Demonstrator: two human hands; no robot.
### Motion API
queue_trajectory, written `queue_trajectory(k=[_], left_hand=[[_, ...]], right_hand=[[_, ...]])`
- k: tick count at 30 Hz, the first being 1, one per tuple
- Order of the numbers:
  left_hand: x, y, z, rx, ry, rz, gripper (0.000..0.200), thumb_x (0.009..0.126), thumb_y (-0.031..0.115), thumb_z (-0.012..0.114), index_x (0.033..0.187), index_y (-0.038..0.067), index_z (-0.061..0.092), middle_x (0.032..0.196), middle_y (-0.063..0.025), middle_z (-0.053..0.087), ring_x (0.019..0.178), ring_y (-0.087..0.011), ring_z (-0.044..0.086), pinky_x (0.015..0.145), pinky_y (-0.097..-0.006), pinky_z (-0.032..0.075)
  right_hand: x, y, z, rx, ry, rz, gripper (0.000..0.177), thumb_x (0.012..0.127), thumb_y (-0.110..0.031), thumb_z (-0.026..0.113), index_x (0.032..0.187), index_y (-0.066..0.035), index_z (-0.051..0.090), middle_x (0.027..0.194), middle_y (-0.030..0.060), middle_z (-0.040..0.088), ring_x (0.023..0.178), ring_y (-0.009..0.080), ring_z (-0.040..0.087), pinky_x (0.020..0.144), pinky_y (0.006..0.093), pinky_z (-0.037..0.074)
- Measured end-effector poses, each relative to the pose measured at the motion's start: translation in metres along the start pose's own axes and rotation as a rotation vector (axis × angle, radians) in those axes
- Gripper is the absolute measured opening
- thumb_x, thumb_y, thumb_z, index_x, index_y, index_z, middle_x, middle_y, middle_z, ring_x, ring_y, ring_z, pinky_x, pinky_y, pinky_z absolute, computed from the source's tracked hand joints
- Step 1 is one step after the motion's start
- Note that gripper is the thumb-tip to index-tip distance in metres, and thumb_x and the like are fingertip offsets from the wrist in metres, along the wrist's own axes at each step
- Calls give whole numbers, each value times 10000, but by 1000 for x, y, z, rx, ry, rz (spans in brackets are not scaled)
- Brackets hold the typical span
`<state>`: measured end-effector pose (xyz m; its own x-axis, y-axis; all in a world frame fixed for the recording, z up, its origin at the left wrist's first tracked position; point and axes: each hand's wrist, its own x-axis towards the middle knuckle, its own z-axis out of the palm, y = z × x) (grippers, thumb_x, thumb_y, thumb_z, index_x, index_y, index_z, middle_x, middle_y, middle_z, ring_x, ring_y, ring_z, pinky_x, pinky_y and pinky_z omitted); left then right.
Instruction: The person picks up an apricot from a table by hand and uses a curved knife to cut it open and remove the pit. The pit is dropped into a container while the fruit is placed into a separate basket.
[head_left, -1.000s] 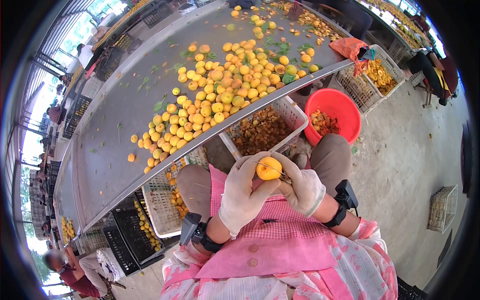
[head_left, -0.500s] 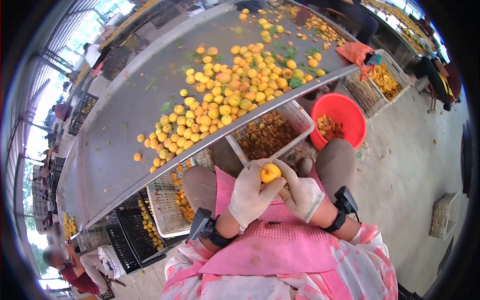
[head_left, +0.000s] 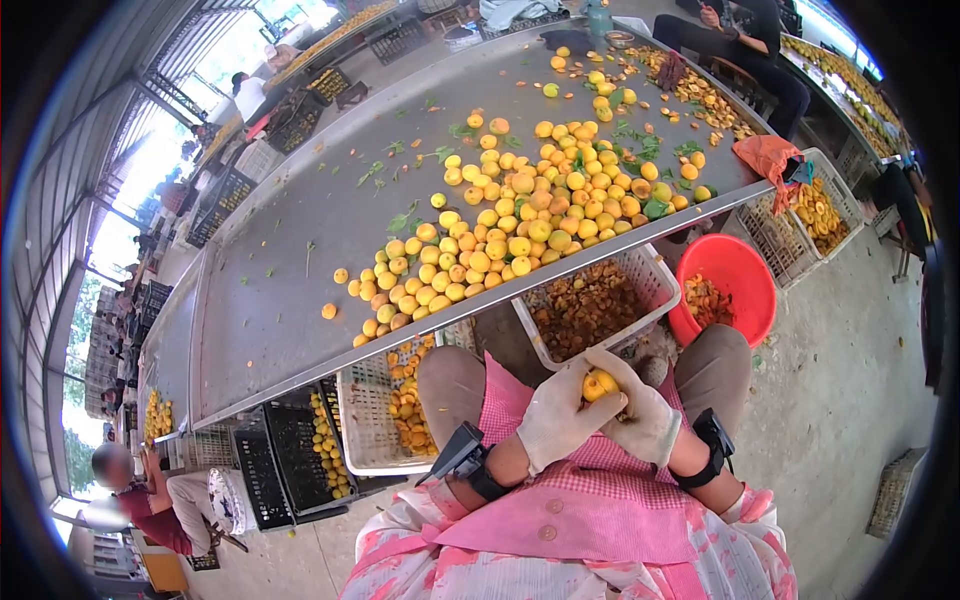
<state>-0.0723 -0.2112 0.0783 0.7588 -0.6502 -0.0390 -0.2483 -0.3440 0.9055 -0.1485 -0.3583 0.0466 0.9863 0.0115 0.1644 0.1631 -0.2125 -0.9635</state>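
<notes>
Close in front of my lap, both gloved hands meet around one yellow-orange apricot (head_left: 599,384). My left hand (head_left: 560,418) is closed on its left side, with the thumb lying across the front. My right hand (head_left: 643,415) closes round the other side, its fingers wrapped over the top. A dark line runs across the apricot's skin. Whether a small tool sits between the fingers I cannot make out. Beyond the hands, a large heap of apricots (head_left: 520,215) lies on the grey metal table (head_left: 270,300).
Below the table edge stand a white crate (head_left: 545,350) of brownish pieces, a red bucket (head_left: 755,275) with fruit pieces, and another white crate (head_left: 360,430) of orange halves. Black crates (head_left: 265,470) stand farther left. A seated person (head_left: 150,505) is at lower left.
The view has shifted, so table and hands appear farther right and lower. Both hands still hold the apricot; my right fingers now cover more of it, and a dark line shows on its skin.
</notes>
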Motion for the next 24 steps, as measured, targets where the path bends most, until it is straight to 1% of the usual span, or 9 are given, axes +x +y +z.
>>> queue_trajectory(k=[5, 7, 10, 13, 15, 16, 18, 21, 24], left_hand=[[-5, -20, 5, -93, -12, 56, 362, 835, 178, 678, 1116, -17, 560, 912, -142, 655, 831, -263, 659, 734, -360, 524], [-6, -16, 4, -176, -2, 117, 355, 840, 250, 693, 1062, -2, 579, 936, -194, 644, 860, -362, 658, 732, -407, 524], [-8, -19, 3, -177, -22, 174, 333, 841, 230, 682, 1063, 2, 581, 951, -190, 639, 862, -358, 655, 734, -396, 521], [-14, -16, 4, -234, -43, 175, 310, 847, 216, 663, 1061, 5, 583, 949, -184, 636, 853, -352, 653, 733, -390, 518], [-16, -20, 3, -211, -65, 180, 305, 848, 205, 655, 1062, 2, 579, 956, -183, 634, 854, -347, 652, 735, -386, 517], [-17, -21, 3, -185, -90, 190, 299, 849, 194, 648, 1063, -1, 576, 964, -181, 633, 854, -342, 650, 737, -382, 515], [-20, -20, 3, -211, -107, 198, 282, 865, 179, 631, 1076, 0, 569, 955, -167, 627, 847, -308, 646, 735, -370, 511], [-27, -22, 1, -322, -155, 171, 256, 905, 150, 590, 1113, 6, 552, 949, -131, 609, 844, -234, 625, 733, -342, 503], [-27, -18, -1, -463, -195, 102, 245, 942, 124, 554, 1160, 13, 531, 960, -88, 586, 855, -163, 592, 735, -306, 496]], right_hand=[[4, 2, -5, 91, -91, -22, 655, 821, -14, 706, 1400, -108, 412, 1226, 135, 586, 1058, 258, 626, 877, 329, 515], [5, 5, -4, 107, -101, -76, 634, 814, -4, 714, 1374, -104, 434, 1208, 125, 587, 1039, 239, 621, 875, 320, 513], [6, 2, -5, 138, -115, -120, 589, 815, -7, 718, 1334, -102, 454, 1196, 107, 580, 1065, 227, 602, 902, 321, 499], [6, -17, -13, 102, -212, -154, 606, 805, 37, 731, 1306, -93, 417, 1170, 76, 536, 940, 187, 609, 811, 304, 512], [6, -45, -20, 340, -338, 411, 528, 838, -4, 712, 1274, -88, 427, 1077, 58, 563, 624, 132, 606, 532, 261, 502], [4, -44, -19, 341, -338, 413, 528, 838, -4, 712, 1274, -88, 427, 1077, 58, 563, 624, 132, 606, 532, 261, 502], [-1, -40, -17, 369, -331, 386, 466, 877, -38, 671, 1266, -83, 418, 904, 52, 585, 426, 87, 505, 358, 227, 385], [-8, -20, -21, 764, -333, 421, 493, 874, -25, 634, 1316, -96, 430, 813, 56, 598, 465, 99, 533, 400, 226, 433], [-11, -30, -17, 556, -243, 446, 549, 881, -10, 605, 1377, -98, 389, 789, 66, 595, 478, 106, 538, 401, 226, 426]])
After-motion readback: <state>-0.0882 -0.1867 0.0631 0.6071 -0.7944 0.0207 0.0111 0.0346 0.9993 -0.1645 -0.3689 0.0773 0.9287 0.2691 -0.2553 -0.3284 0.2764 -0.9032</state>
